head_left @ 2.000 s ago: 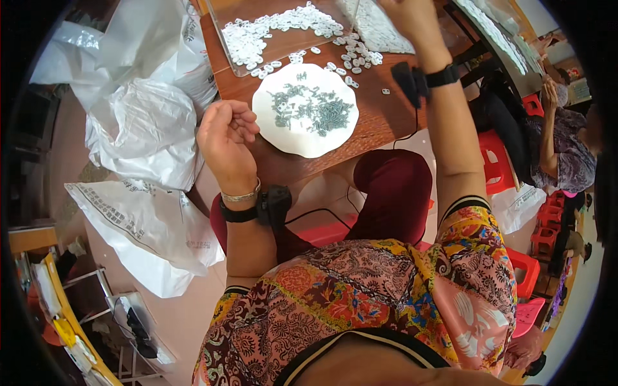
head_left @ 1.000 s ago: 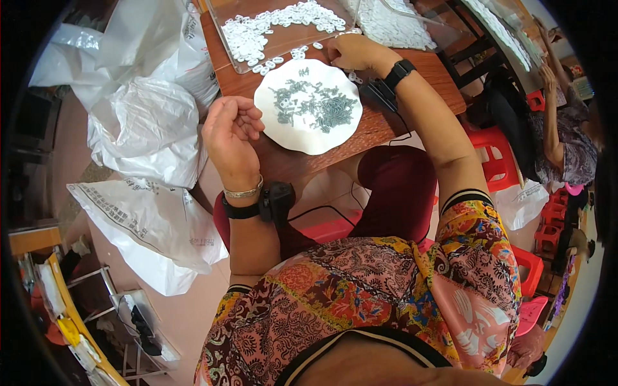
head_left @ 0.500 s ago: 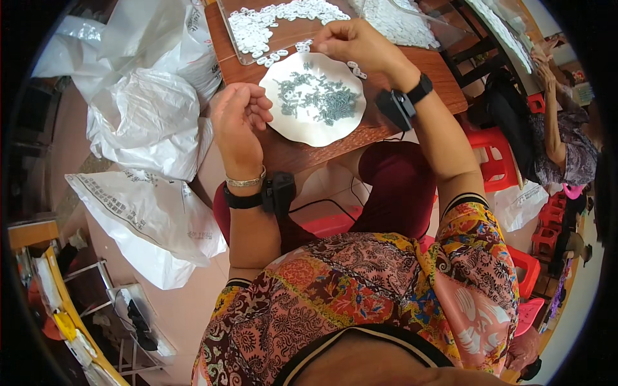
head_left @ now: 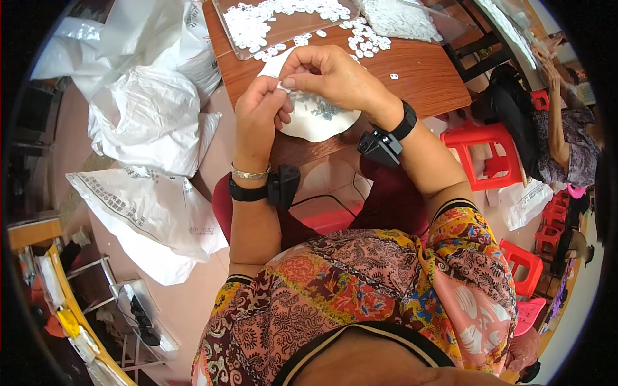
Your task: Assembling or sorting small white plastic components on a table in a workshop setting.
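Note:
Over the left side of a white scalloped plate (head_left: 302,134), my two hands meet at the fingertips. A small white plastic piece (head_left: 282,86) shows between them. My left hand (head_left: 256,116) pinches it from the left, with the other fingers curled. From the right, my right hand (head_left: 335,76) closes thumb and forefinger at the same piece; whether it also holds a grey piece is too small to tell. Small grey pieces (head_left: 325,109) lie heaped on the plate, partly hidden under my right hand.
Beyond the plate a clear tray (head_left: 243,54) holds many white oval pieces (head_left: 248,29). More white pieces (head_left: 365,40) lie loose on the wooden table (head_left: 425,77). White sacks (head_left: 145,122) stand left. A red stool (head_left: 486,154) and another person (head_left: 557,128) are to the right.
My right hand has come back from the tray's edge toward my left hand. My left hand has moved right and closed its fingers. Both now meet at the white piece.

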Tool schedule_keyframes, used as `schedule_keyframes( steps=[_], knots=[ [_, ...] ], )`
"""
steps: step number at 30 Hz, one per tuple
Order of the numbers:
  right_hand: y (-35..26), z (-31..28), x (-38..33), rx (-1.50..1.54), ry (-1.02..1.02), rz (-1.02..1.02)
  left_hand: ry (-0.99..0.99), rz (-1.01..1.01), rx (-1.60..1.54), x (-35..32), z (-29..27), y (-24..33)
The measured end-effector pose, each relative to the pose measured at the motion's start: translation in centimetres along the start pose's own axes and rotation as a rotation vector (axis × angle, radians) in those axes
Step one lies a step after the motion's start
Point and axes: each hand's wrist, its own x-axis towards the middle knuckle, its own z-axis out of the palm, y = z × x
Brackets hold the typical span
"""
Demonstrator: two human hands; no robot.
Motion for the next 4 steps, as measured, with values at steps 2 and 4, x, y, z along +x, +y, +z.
schedule_keyframes(
  steps=[2, 4],
  knots=[
    [1.01, 0.43, 0.09, 0.06, 0.038, -0.044, -0.01, -0.007, -0.061, 0.04, 0.05, -0.28],
    [1.37, 0.62, 0.14, 0.109, 0.046, -0.037, -0.032, 0.009, -0.108, 0.13, 0.08, -0.52]
  ],
)
